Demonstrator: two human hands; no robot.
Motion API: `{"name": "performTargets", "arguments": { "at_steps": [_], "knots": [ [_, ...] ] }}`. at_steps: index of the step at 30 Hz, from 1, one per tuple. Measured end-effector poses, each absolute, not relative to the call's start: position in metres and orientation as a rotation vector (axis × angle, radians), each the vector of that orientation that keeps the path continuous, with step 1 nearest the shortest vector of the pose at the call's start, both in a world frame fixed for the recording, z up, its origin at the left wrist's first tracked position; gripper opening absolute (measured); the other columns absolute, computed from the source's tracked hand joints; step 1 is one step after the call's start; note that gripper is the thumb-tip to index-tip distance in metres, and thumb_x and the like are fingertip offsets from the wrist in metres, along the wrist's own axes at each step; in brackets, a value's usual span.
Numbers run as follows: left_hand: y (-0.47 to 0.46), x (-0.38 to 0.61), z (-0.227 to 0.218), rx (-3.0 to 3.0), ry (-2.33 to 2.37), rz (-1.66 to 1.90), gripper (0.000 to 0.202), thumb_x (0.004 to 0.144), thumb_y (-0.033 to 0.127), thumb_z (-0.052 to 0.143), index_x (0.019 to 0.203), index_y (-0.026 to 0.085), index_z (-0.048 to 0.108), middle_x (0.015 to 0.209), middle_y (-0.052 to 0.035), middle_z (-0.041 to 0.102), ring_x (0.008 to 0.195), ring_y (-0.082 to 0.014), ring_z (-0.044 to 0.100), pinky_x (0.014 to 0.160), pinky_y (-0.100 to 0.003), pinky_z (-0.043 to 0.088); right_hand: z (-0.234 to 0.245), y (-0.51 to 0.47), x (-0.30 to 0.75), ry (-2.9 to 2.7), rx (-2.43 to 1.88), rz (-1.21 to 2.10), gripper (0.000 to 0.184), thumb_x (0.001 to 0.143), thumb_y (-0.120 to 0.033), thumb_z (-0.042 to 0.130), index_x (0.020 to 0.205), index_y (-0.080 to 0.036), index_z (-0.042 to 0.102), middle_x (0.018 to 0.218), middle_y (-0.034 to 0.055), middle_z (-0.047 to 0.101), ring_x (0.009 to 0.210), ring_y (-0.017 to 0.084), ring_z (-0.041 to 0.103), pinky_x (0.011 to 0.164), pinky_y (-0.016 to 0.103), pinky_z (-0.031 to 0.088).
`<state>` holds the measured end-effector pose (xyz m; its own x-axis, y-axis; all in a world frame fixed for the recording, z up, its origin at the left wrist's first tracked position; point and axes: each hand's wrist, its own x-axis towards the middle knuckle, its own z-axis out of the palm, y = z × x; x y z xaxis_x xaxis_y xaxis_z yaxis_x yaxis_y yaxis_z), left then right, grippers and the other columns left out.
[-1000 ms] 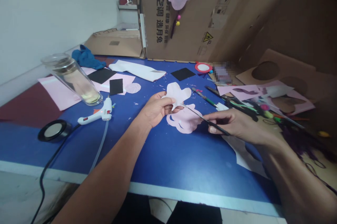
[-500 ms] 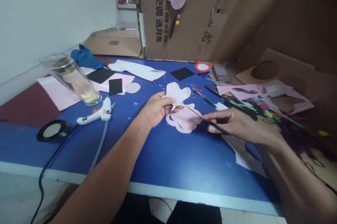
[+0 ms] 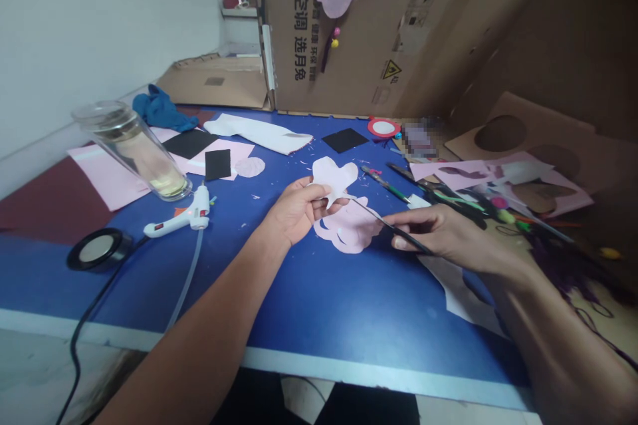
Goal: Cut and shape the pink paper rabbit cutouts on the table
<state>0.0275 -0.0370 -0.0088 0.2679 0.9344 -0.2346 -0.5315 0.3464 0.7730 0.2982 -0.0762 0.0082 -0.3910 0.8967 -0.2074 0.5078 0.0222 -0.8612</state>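
Note:
My left hand [image 3: 296, 207] pinches a pale flower-shaped paper cutout [image 3: 333, 175] between thumb and fingers, above the blue table. The cutout has rounded lobes and a pointed lower part. My right hand [image 3: 428, 232] is closed on a slim black-handled tool with a thin metal end [image 3: 399, 231]. Its tip reaches the lower right edge of the cutout, close to my left fingertips; whether they touch I cannot tell. Below both hands lies a pink cloud-shaped cutout [image 3: 349, 229] with slits, partly covered by the left fingers and the tool.
On the left are a white glue gun [image 3: 187, 215] with its cord, a black tape roll [image 3: 100, 249] and a glass bottle [image 3: 134, 152]. Black squares [image 3: 345, 140] and paper scraps lie farther back. Brushes [image 3: 386, 184] and cut cardboard [image 3: 528, 129] crowd the right. A cardboard wall [image 3: 359, 59] stands behind.
The flower-shaped cutout has shifted slightly left and turned a little in my left hand. The tool has barely moved, its tip staying near the cutout's lower edge.

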Motion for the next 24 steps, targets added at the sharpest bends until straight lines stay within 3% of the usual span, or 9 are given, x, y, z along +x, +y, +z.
{"name": "performTargets", "arguments": {
  "at_steps": [15,24],
  "knots": [
    [-0.046,0.04,-0.003,0.403,0.787,1.211,0.022,0.082,0.003,0.073,0.098,0.015,0.063,0.09,-0.0098,0.078,0.085,-0.0232,0.08,0.081,-0.031,0.064,0.006,-0.075,0.29,-1.795,-1.488,1.305,0.062,0.07,-0.06,0.088,0.118,-0.021,0.084,0.065,-0.003,0.052,0.057,0.01,0.037,0.048,0.023,0.03],
    [-0.05,0.048,-0.003,0.316,0.798,1.245,0.019,0.081,0.002,0.073,0.09,0.016,0.061,0.091,-0.0096,0.077,0.089,-0.024,0.08,0.085,-0.033,0.064,0.002,-0.075,0.288,-1.788,-1.471,1.221,0.064,0.068,-0.065,0.089,0.115,-0.022,0.086,0.083,0.0054,0.073,0.069,0.017,0.058,0.058,0.029,0.047]
  ]
}}
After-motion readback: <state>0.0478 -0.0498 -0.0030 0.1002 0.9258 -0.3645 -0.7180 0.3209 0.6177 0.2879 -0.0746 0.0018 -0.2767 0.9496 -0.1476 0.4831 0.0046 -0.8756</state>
